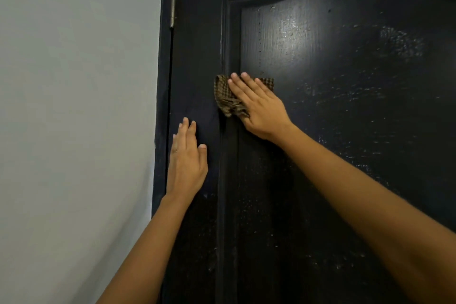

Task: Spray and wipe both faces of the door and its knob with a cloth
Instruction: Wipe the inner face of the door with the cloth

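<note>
A black panelled door point(345, 106) fills the right of the view, its face speckled with wet spray marks. My right hand point(259, 106) lies flat with straight fingers on a brown checked cloth point(225, 97), pressing it against the raised moulding at the panel's left edge. Lower down, my left hand point(188, 158) rests flat with straight fingers on the door's left stile, holding nothing. The knob and the spray bottle are out of view.
A pale grey wall point(74, 118) takes up the left side. A metal hinge point(172, 0) sits at the door's upper left edge, beside the dark frame point(164, 81).
</note>
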